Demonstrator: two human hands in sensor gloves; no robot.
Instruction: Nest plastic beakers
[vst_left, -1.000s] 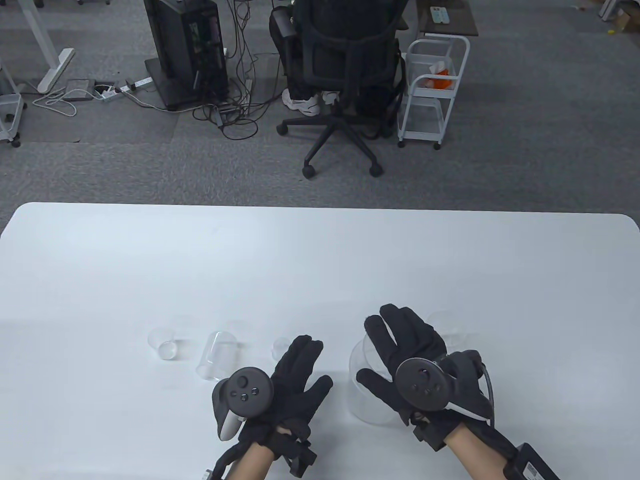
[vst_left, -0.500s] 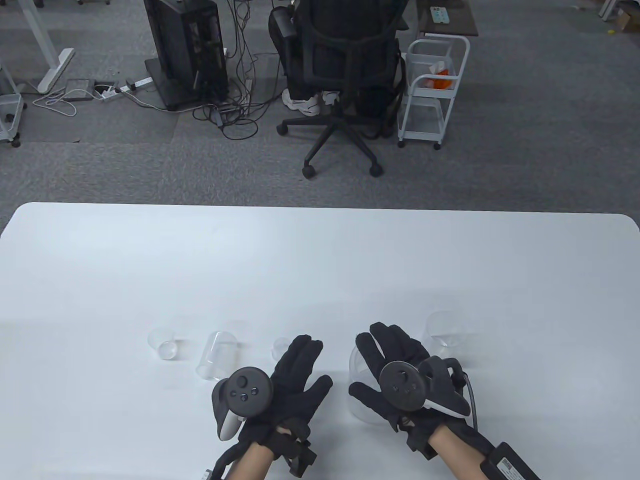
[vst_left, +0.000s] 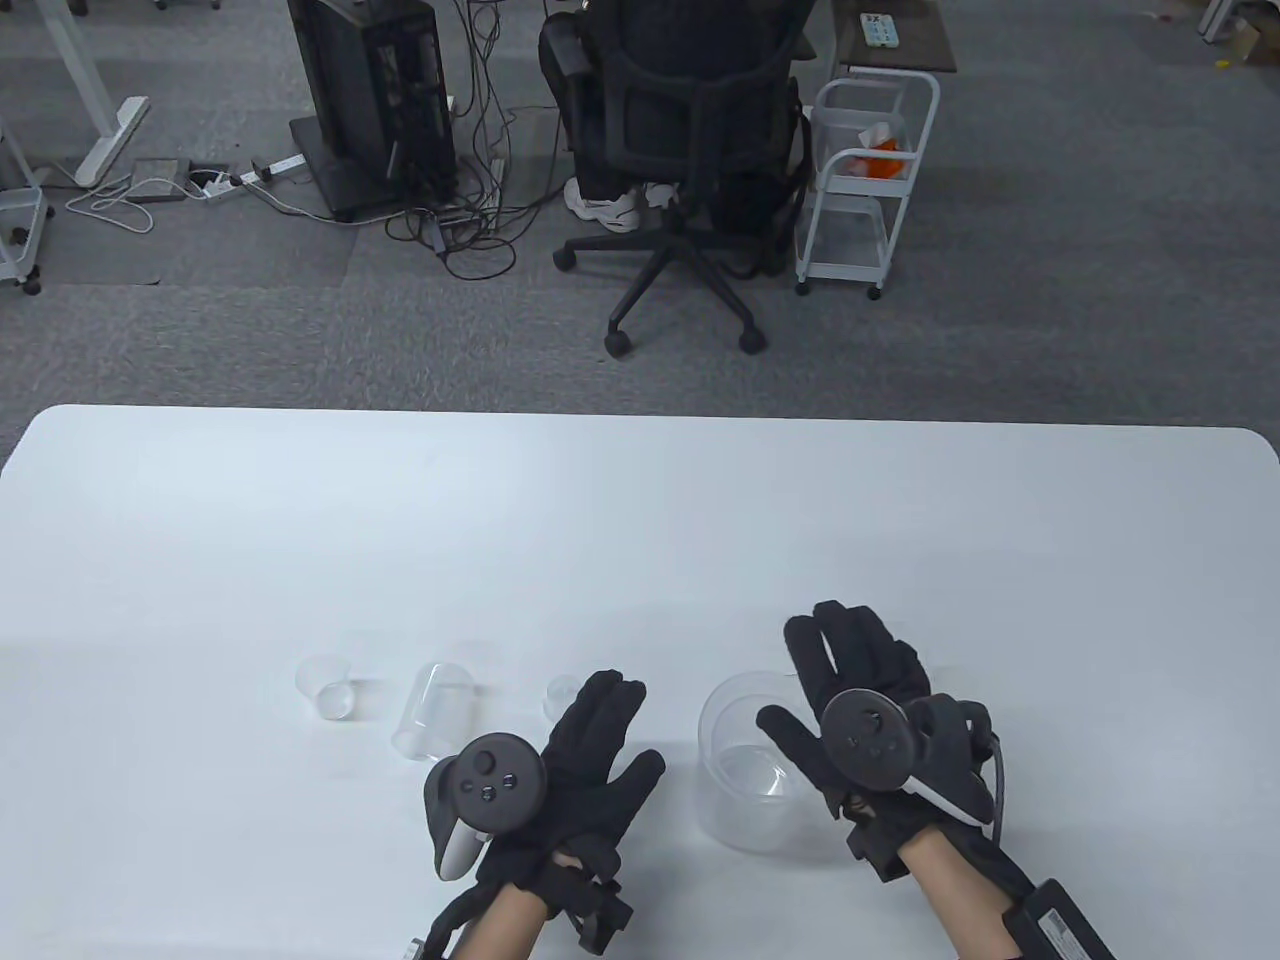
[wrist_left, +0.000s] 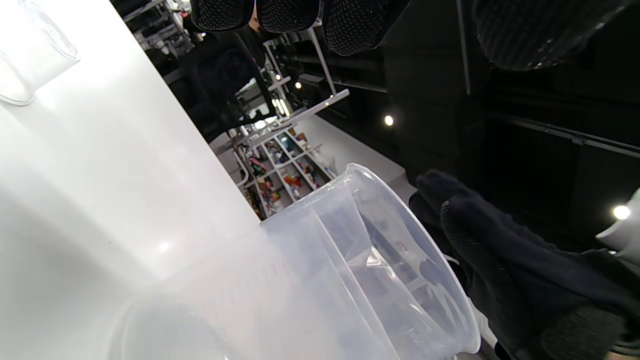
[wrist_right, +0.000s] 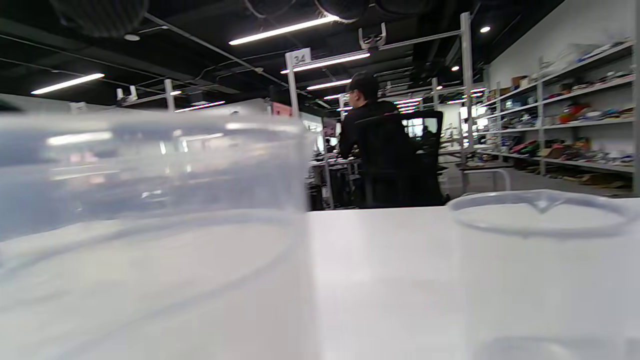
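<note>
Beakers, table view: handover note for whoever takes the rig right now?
Left hand: open, holding nothing, beside the large beaker.
Right hand: open, holding nothing, over the medium beaker, which stands just right of the large one.
To the left on the table: small beaker, tall beaker, tiny beaker, all apart.
Done: nothing nested; the large beaker looks empty.
Left: nest all four, probably the medium one first.
</note>
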